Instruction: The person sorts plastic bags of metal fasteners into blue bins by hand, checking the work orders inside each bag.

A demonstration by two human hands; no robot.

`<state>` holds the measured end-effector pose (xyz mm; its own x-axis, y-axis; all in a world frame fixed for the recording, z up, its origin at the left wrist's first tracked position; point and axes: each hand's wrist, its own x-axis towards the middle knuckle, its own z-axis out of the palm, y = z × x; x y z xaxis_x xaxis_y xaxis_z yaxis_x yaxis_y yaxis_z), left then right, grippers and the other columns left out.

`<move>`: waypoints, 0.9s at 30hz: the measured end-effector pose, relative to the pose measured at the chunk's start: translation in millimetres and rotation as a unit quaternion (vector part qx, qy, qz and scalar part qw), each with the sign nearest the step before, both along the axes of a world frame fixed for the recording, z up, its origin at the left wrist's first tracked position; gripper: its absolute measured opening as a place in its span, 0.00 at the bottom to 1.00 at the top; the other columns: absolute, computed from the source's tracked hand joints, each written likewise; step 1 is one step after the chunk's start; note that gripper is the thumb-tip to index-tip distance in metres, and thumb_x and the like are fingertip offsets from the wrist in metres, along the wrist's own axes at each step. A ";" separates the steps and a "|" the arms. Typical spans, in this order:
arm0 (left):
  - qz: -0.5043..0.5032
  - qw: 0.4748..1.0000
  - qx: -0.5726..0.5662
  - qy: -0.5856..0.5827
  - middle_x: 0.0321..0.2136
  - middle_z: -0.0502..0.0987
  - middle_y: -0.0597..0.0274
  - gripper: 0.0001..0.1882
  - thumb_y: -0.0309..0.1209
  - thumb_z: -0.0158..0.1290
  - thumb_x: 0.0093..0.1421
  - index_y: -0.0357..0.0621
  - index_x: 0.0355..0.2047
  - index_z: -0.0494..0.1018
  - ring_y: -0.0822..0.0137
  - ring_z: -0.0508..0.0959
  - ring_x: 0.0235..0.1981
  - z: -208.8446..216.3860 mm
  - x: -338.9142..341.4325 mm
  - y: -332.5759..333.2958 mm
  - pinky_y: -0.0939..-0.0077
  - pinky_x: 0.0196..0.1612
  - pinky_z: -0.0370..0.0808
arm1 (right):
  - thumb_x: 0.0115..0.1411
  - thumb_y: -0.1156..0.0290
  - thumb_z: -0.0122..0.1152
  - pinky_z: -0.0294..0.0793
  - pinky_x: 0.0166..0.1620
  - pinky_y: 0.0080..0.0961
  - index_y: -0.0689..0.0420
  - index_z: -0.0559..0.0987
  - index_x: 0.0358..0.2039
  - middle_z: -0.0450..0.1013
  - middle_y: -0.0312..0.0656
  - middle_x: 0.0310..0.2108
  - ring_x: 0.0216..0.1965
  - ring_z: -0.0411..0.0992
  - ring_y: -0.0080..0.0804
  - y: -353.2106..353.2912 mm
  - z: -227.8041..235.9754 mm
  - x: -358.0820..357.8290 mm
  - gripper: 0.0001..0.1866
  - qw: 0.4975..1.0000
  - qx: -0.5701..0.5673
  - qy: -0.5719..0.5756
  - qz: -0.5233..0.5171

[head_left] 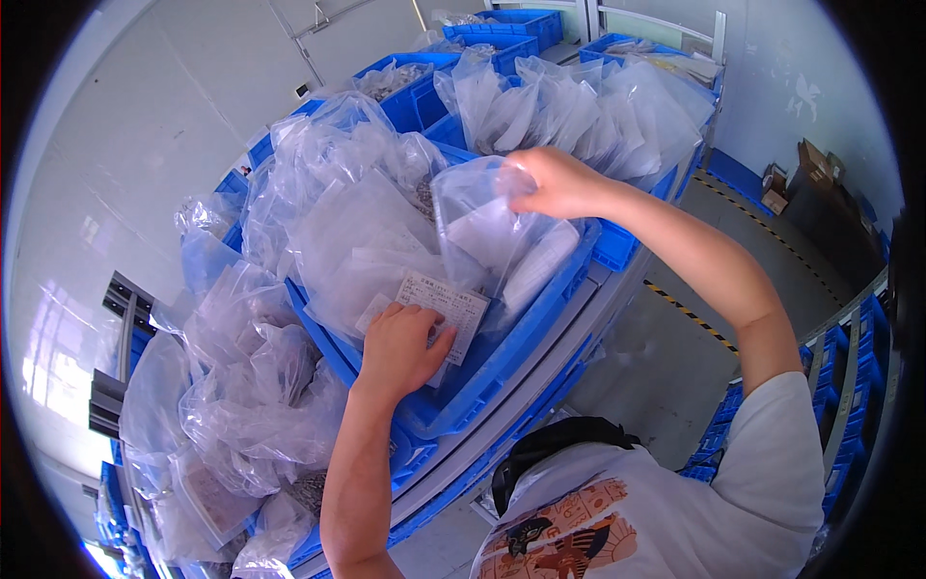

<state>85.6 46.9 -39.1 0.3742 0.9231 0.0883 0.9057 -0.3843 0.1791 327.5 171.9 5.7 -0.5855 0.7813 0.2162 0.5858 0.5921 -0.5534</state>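
Note:
In the blue bin [550,307] before me, my left hand [397,349] rests on a small printed paper card [453,307]. Its fingers are slightly bent and spread, with the thumb apart along the card's lower side. I cannot tell whether the card lies inside a clear bag or on top. My right hand [555,183], higher and to the right, pinches the upper edge of a clear plastic bag [463,198]. That bag hangs tilted over the bin, with white paper showing through it. More clear bags [333,227] are heaped at the bin's far left.
Bulging clear bags [246,405] fill the left side. Behind, another blue bin holds upright bags [598,111], and further bins [526,24] stand at the back. A white wall [125,145] bounds the left. Boxes [815,169] stand at right past striped floor tape [690,314].

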 end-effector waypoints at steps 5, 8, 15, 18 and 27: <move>0.090 0.983 0.029 -0.160 0.38 0.68 0.51 0.29 0.38 0.53 0.49 0.37 0.49 0.57 0.59 0.70 0.39 -1.3 4.8 1.1 0.68 0.40 0.68 | 0.41 0.76 0.58 0.68 0.30 0.22 0.63 0.71 0.33 0.71 0.41 0.25 0.26 0.70 0.25 0.5 32.2 -25.5 0.15 0.991 0.080 0.096 0.049; 0.112 0.931 0.043 -0.345 0.44 0.64 0.49 0.38 0.34 0.54 0.49 0.35 0.54 0.46 0.59 0.69 0.42 -2.7 4.1 2.8 0.68 0.42 0.67 | 0.40 0.78 0.59 0.69 0.31 0.20 0.64 0.71 0.35 0.71 0.41 0.26 0.27 0.70 0.23 0.1 59.0 -42.0 0.17 0.979 0.050 0.154 0.121; 0.057 0.729 0.044 -0.681 0.49 0.60 0.54 0.35 0.29 0.52 0.51 0.43 0.55 0.45 0.62 0.67 0.46 15.8 -4.9 5.0 0.68 0.44 0.68 | 0.40 0.81 0.58 0.69 0.34 0.19 0.64 0.69 0.40 0.70 0.42 0.33 0.33 0.69 0.25 -12.4 91.2 -69.9 0.22 0.962 0.021 0.224 0.154; 0.023 0.708 -0.050 -0.704 0.44 0.66 0.56 0.24 0.25 0.48 0.53 0.41 0.51 0.57 0.65 0.70 0.43 19.5 -7.2 0.7 0.72 0.42 0.70 | 0.35 0.78 0.60 0.69 0.35 0.22 0.67 0.71 0.38 0.72 0.46 0.31 0.31 0.71 0.30 -21.1 93.6 -78.0 0.23 0.934 -0.048 0.302 0.184; 0.057 0.663 -0.036 -0.745 0.30 0.74 0.63 0.09 0.24 0.51 0.52 0.40 0.35 0.70 0.75 0.73 0.29 19.4 -1.2 -1.2 0.82 0.30 0.71 | 0.43 0.76 0.59 0.68 0.38 0.19 0.65 0.69 0.42 0.72 0.43 0.33 0.33 0.71 0.26 -21.4 88.2 -74.3 0.22 0.940 -0.068 0.308 0.128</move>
